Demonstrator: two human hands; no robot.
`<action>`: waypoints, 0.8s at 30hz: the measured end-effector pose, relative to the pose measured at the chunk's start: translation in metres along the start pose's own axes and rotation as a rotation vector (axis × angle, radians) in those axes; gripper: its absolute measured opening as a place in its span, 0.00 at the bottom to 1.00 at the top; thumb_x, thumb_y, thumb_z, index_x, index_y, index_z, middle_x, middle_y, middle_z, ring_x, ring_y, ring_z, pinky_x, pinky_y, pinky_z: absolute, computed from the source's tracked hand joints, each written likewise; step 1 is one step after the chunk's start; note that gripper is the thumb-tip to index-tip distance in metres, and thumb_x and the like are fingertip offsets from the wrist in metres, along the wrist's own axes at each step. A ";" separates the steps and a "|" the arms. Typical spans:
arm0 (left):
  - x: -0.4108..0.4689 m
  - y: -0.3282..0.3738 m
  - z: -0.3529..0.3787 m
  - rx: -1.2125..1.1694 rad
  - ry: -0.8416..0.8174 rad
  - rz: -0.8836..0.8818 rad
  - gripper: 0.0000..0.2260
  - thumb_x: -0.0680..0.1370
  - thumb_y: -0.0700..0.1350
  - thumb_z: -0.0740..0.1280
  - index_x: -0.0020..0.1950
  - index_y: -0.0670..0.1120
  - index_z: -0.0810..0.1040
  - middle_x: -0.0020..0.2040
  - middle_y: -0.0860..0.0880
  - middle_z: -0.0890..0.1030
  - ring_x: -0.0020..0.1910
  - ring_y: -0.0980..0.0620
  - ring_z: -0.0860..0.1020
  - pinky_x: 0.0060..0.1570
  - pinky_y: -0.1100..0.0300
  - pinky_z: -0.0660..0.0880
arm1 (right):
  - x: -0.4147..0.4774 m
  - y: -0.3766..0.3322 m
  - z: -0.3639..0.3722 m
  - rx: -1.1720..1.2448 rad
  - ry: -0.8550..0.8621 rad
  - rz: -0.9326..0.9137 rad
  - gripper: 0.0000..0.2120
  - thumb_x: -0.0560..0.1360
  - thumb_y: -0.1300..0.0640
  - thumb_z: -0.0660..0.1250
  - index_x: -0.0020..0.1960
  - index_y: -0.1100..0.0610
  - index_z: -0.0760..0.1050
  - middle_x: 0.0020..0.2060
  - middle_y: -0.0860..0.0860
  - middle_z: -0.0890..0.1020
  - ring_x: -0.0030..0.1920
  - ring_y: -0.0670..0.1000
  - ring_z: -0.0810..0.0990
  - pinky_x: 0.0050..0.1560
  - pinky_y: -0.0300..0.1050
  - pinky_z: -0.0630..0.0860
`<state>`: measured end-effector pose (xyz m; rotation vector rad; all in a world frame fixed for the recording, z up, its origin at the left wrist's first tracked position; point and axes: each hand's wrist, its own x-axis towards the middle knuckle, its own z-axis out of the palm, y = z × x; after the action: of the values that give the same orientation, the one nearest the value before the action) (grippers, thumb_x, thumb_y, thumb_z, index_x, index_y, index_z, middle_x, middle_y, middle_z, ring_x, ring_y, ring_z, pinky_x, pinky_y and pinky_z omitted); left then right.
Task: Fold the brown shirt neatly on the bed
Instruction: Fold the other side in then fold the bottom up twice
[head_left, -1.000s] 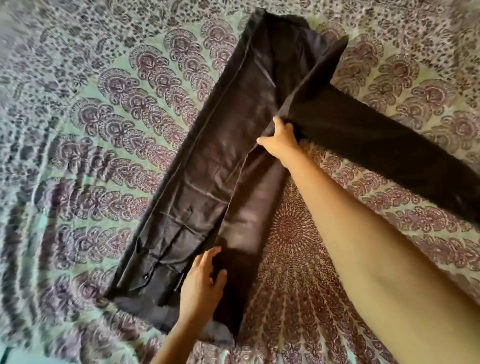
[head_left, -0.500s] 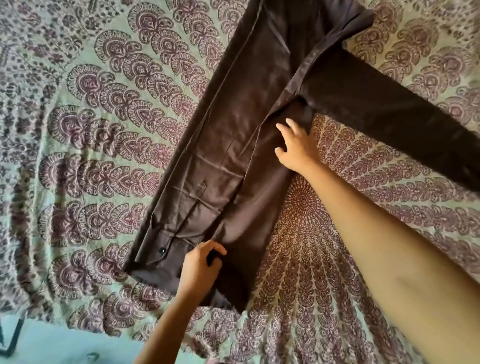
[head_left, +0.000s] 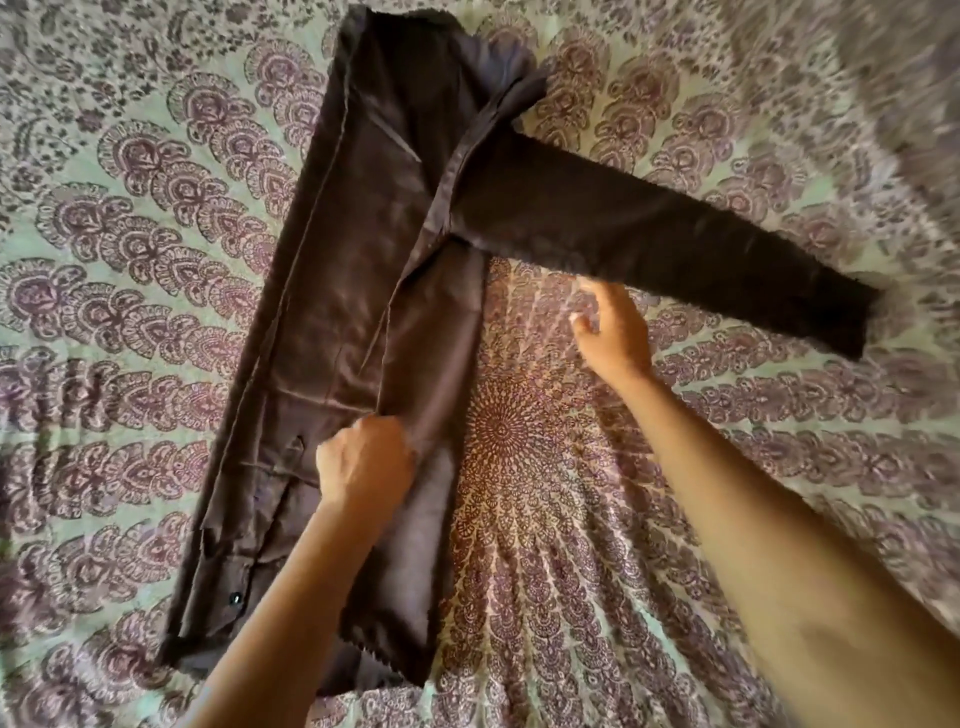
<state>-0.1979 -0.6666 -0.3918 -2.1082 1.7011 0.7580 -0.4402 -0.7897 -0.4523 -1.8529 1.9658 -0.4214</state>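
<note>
One shirt (head_left: 358, 249), two hands (head_left: 365, 462) (head_left: 613, 335), one bedspread (head_left: 145, 270)

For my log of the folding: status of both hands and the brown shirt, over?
Left hand grips fold of brown shirt. Right hand open, near the sleeve. Shirt flat on bed, sleeve unfolded. Nothing blocking.

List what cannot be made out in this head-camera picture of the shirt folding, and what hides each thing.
All head view.
1. Left hand: fingertips tucked under its knuckles on the brown shirt.
2. Right hand: fingers motion-blurred.
3. Shirt's top end: cut by the upper edge.
4. Shirt's near hem: partly covered by the left forearm.
5. Bedspread pattern, upper right: blurred.
</note>
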 end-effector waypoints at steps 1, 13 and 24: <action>0.009 0.017 -0.004 -0.059 0.044 0.029 0.11 0.76 0.50 0.64 0.57 0.53 0.77 0.53 0.48 0.81 0.51 0.45 0.80 0.48 0.55 0.77 | -0.002 0.020 -0.009 0.077 0.049 0.094 0.18 0.75 0.60 0.65 0.64 0.56 0.70 0.58 0.53 0.76 0.53 0.52 0.77 0.47 0.43 0.75; 0.068 0.167 -0.009 -0.163 0.241 0.291 0.09 0.77 0.50 0.64 0.56 0.53 0.77 0.53 0.49 0.82 0.48 0.45 0.80 0.44 0.55 0.75 | 0.002 0.131 -0.059 0.871 0.342 0.814 0.17 0.77 0.61 0.61 0.66 0.61 0.69 0.58 0.60 0.77 0.52 0.54 0.78 0.46 0.44 0.75; 0.064 0.162 -0.017 -0.151 0.222 0.239 0.11 0.76 0.51 0.64 0.58 0.56 0.77 0.55 0.52 0.81 0.49 0.48 0.81 0.46 0.56 0.75 | 0.047 0.111 -0.085 1.335 0.363 0.981 0.19 0.79 0.50 0.58 0.65 0.60 0.71 0.57 0.54 0.76 0.57 0.52 0.75 0.48 0.41 0.69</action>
<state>-0.3418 -0.7653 -0.4033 -2.1825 2.1033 0.7635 -0.5800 -0.8331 -0.4350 0.0247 1.7025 -1.3045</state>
